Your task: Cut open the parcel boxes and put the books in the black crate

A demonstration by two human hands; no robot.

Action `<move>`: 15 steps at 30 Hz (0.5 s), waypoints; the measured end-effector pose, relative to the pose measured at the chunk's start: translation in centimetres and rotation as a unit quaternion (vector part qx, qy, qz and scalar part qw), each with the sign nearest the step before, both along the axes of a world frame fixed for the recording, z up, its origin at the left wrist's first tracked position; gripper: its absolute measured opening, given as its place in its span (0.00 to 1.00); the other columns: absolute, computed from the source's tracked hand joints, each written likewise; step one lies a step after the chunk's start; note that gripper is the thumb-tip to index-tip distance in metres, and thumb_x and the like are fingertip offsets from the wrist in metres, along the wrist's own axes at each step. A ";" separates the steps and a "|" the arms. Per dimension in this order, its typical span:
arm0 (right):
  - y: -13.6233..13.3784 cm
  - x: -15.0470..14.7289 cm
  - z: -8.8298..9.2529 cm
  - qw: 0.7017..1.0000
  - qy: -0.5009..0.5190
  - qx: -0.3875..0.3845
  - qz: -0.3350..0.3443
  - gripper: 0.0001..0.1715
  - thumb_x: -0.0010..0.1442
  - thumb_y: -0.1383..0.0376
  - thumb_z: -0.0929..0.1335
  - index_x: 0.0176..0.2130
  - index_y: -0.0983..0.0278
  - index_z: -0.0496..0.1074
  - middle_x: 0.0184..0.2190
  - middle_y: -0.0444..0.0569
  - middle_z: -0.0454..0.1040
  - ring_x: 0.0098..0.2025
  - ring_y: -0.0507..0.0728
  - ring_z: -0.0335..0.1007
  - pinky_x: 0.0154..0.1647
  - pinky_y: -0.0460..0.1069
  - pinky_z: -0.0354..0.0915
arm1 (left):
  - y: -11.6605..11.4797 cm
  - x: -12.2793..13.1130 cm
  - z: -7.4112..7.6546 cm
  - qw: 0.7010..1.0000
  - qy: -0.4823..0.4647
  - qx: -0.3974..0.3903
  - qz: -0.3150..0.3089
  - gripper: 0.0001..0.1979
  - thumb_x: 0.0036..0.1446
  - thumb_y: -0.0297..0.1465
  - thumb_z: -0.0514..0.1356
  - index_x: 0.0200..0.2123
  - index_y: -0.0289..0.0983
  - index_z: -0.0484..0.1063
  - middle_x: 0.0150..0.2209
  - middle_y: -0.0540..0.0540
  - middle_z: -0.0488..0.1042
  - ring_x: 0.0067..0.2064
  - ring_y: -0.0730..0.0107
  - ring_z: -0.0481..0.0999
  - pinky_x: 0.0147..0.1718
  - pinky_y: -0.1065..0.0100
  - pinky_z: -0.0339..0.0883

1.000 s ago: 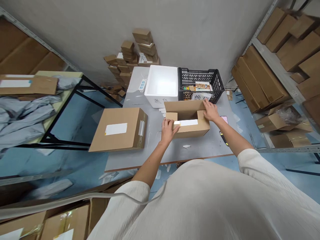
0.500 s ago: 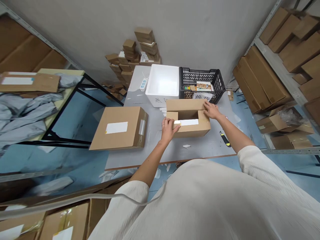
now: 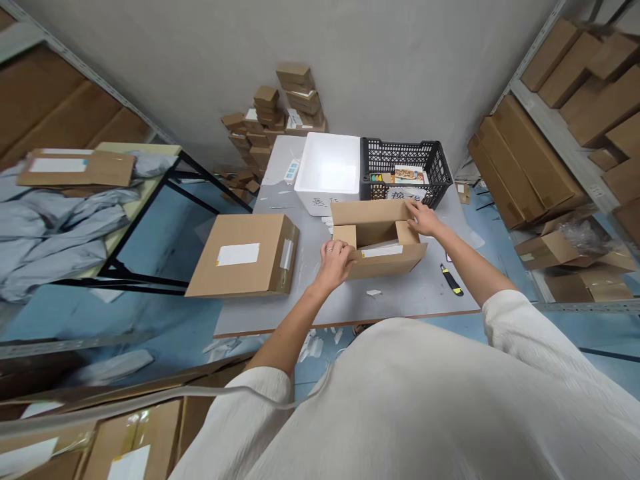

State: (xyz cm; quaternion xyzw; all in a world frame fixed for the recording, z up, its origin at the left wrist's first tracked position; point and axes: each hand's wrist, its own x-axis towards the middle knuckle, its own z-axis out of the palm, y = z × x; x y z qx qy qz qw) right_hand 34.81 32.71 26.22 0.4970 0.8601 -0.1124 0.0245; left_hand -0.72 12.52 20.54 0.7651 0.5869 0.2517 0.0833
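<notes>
A cardboard box (image 3: 385,268) stands on the grey table with its flaps raised and its top open; something pale lies inside, too little of it showing to name. My left hand (image 3: 336,262) has its fingers curled over the box's near left corner, by the front flap with a white label. At the far right corner, my right hand (image 3: 423,219) grips the edge of the back flap. A utility knife (image 3: 451,280), black and yellow, lies to the right of the box. The closed cardboard box (image 3: 240,250) at the left bears white labels.
Behind the open box stand a white foam bin (image 3: 327,167) and a black plastic crate (image 3: 405,163) holding small packages. A power strip (image 3: 292,171) lies left of the bin. The grey table (image 3: 300,310) ends just before my body. Shelves with boxes (image 3: 525,157) flank the right.
The box's front flap has swung outward toward me, and more of the inside shows. My left hand has moved with it; my right hand stays at the back flap.
</notes>
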 end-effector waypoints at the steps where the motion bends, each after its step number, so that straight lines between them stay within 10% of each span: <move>1: 0.0 -0.1 0.1 1.000 -0.002 0.002 0.000 0.47 0.74 0.54 0.62 0.84 0.64 0.53 0.80 0.68 0.58 0.74 0.81 0.61 0.70 0.74 0.66 | -0.7 0.2 -0.1 1.000 0.010 0.023 -0.004 0.09 0.69 0.29 0.65 0.51 0.42 0.79 0.51 0.37 0.77 0.58 0.45 0.74 0.69 0.39 0.59; 15: -0.1 -0.6 -0.7 1.000 -0.006 0.006 -0.015 0.47 0.72 0.53 0.64 0.81 0.69 0.57 0.77 0.73 0.58 0.71 0.81 0.62 0.69 0.73 0.66 | -5.9 2.5 -2.9 0.993 0.004 0.120 0.017 0.16 0.70 0.20 0.57 0.37 0.44 0.79 0.40 0.42 0.84 0.47 0.56 0.81 0.58 0.48 0.64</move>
